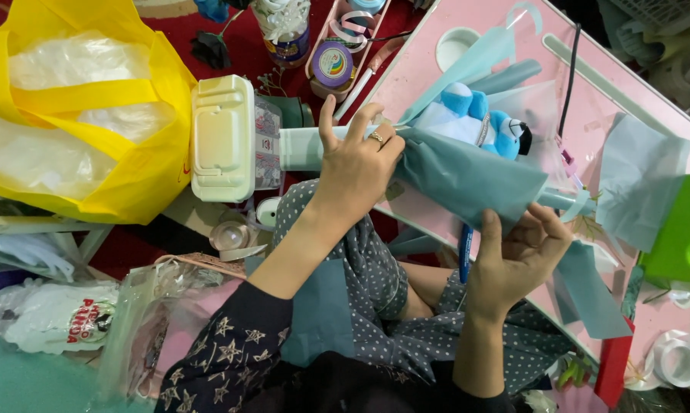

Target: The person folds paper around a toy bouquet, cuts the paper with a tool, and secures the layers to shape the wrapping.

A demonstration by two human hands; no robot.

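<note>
At the far left sits a yellow bag (131,153) stuffed with clear plastic, and just right of it a cream plastic box (222,138) lies on its side. Next comes the bouquet handle (303,147), a pale tube pointing left. The left hand (356,164), a ring on one finger, is closed around the neck of the wrapped bouquet (467,172), where the teal paper gathers into the handle; its fingers curl over the top of the wrap and the thumb side presses from below. The wrap fans out to the right of that grasp, across the edge of the pink table (590,115), with a blue plush toy (486,122) nestled in the open end among clear film. Further right and lower, the right hand (517,256) is half open, fingers curved, with the thumb touching the lower edge of the teal paper; it cups rather than clamps. A green box (681,237) stands at the right edge.
</note>
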